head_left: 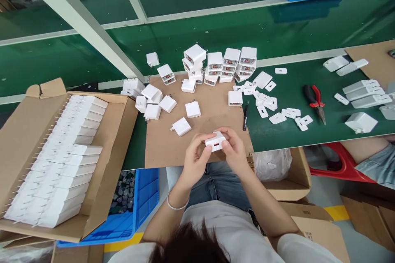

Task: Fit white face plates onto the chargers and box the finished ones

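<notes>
Between my two hands is a white USB charger (pixel 215 141), its end face with the USB slot turned toward me. My left hand (pixel 196 155) grips its left side, and my right hand (pixel 235 151) grips the right side with the thumb near the face. Below them lies a brown cardboard sheet (pixel 166 148). Loose chargers, among them one charger (pixel 181 126) with its prongs showing, lie just beyond my hands. Stacks of open-ended charger housings (pixel 215 61) stand at the back. White slotted end plates (pixel 262 100) are scattered to the right, beside a black pen-like tool (pixel 245 116).
A cardboard box (pixel 123 131) with rows of white chargers stands at left, above a blue crate (pixel 146 197). Red-and-black pliers (pixel 316 100) and more white housings (pixel 367 92) lie at right. A slanted white post (pixel 83 20) crosses the upper left. Another person's leg (pixel 367 152) shows at right.
</notes>
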A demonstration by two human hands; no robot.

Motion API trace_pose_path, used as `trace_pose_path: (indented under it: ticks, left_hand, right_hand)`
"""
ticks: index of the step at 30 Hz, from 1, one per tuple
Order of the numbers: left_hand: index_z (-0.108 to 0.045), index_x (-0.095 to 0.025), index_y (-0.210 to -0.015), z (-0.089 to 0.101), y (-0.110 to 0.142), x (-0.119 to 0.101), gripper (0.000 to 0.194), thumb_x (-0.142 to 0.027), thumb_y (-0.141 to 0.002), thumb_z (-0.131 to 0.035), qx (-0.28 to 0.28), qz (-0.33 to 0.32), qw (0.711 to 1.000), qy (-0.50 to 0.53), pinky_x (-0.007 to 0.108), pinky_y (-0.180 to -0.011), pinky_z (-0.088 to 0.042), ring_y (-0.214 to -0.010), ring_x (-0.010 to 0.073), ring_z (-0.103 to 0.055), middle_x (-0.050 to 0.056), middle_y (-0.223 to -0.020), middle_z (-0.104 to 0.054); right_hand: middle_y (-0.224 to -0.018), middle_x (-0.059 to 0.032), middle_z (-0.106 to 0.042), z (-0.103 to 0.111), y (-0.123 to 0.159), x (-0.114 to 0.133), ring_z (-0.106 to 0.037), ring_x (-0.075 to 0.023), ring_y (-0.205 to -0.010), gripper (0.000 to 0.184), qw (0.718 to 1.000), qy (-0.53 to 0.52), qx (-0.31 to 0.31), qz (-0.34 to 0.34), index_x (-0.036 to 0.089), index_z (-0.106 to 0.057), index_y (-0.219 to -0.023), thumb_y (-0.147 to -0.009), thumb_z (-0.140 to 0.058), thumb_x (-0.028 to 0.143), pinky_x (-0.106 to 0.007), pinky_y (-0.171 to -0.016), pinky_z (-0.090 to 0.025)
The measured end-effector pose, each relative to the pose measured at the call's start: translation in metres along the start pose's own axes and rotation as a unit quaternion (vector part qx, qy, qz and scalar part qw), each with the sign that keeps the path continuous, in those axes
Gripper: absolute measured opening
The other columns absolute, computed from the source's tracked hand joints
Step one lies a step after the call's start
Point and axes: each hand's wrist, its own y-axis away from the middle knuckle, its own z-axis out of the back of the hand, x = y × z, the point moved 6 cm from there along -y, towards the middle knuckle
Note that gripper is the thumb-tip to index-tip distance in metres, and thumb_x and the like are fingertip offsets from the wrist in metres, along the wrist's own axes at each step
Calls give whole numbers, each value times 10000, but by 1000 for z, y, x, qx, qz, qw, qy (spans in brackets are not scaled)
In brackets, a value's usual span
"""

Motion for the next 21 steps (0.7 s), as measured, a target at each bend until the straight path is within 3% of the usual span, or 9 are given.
trace_pose_path:
  ticks: [6, 10, 13, 17, 19, 21]
  left_hand:
    - [-698, -222, -1168, 1, -1, 5, 311, -457, -1012, -570, 0, -5, 1000, -13, 331, -832, -535, -938, 200, -642, 85, -1049, -690]
    - [-650, -233, -1226, 6, -8, 3, 280, -401, -1022, -557, 83, 9, 996, -31, 340, -888, -541, -1018, 214, -655, 94, -1132, -684]
    - [-596, -243, -1260, 7, -15, 3, 296, -344, -983, -627, 160, 33, 980, -113, 349, -926, -529, -1069, 225, -654, 86, -1186, -682]
    - [-584, -242, -1234, 8, -33, -5, 292, -322, -963, -658, 180, -33, 955, -234, 393, -989, -499, -1142, 254, -635, 92, -1234, -677]
    - [-584, -237, -1250, 14, -49, -7, 307, -334, -967, -653, 138, -73, 943, -295, 433, -1040, -463, -1231, 287, -597, 115, -1302, -656]
    - [-594, -231, -1251, 27, -68, -5, 317, -342, -961, -658, 75, -91, 926, -359, 468, -1072, -419, -1281, 317, -564, 131, -1341, -638]
  right_hand:
    - [-881, -16, -694, 0, 1, -3, -634, -163, -729, 447, 1000, -6, 15, -24, 241, -580, -1137, -841, -762, 523, -259, -580, -504]
    - [-953, -29, -691, 4, -2, -4, -630, -168, -786, 444, 999, 24, 29, 3, 242, -564, -1199, -869, -748, 474, -265, -612, -500]
    - [-986, -28, -675, 7, -4, -4, -601, -160, -761, 441, 993, 92, 66, 21, 246, -561, -1239, -897, -721, 474, -273, -616, -481]
    - [-1084, -61, -672, 17, -11, 2, -600, -186, -794, 524, 970, 207, 120, 40, 271, -498, -1419, -956, -651, 460, -325, -678, -512]
    - [-1159, -93, -667, 39, -20, 7, -605, -214, -862, 555, 954, 282, 70, 71, 260, -462, -1479, -979, -615, 444, -379, -766, -526]
    - [-1174, -120, -659, 78, -31, 10, -593, -256, -945, 504, 921, 367, -66, 109, 218, -530, -1407, -965, -633, 435, -444, -856, -504]
